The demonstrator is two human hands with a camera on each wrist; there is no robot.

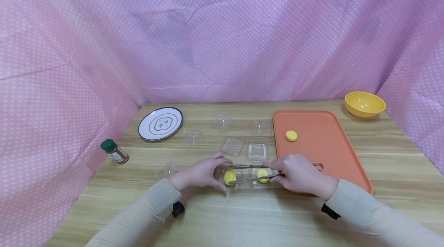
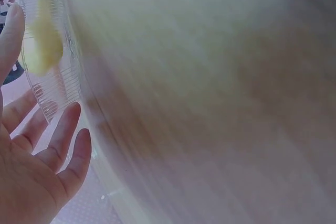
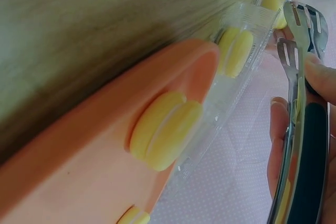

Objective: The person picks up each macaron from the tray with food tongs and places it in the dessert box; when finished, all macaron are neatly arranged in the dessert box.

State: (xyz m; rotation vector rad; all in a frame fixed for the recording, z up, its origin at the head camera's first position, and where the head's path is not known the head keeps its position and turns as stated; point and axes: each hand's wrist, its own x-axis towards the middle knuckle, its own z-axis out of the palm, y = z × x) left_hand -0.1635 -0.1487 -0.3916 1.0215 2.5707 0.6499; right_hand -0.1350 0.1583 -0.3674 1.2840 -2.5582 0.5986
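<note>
My left hand (image 1: 204, 170) spans a clear plastic box (image 2: 58, 85), thumb and fingers at its opposite sides, steadying it on the table. A yellow macaron (image 1: 230, 177) sits in that box. My right hand (image 1: 296, 173) grips metal tongs (image 3: 299, 129) with dark handle parts. Their tips reach left over the boxes, apart in the head view, and nothing is clearly pinched between them. A second clear box (image 3: 247, 11) beside it holds another yellow macaron (image 1: 262, 175). On the orange tray (image 1: 319, 147) lie macarons (image 3: 165, 129); in the head view my right hand hides part of the tray.
Several clear lids and boxes, such as an open box (image 1: 257, 150) and a domed piece (image 1: 194, 136), stand behind my hands. A white plate (image 1: 160, 123) and a green-capped spice bottle (image 1: 115, 151) are at left. A yellow bowl (image 1: 365, 104) stands at the back right.
</note>
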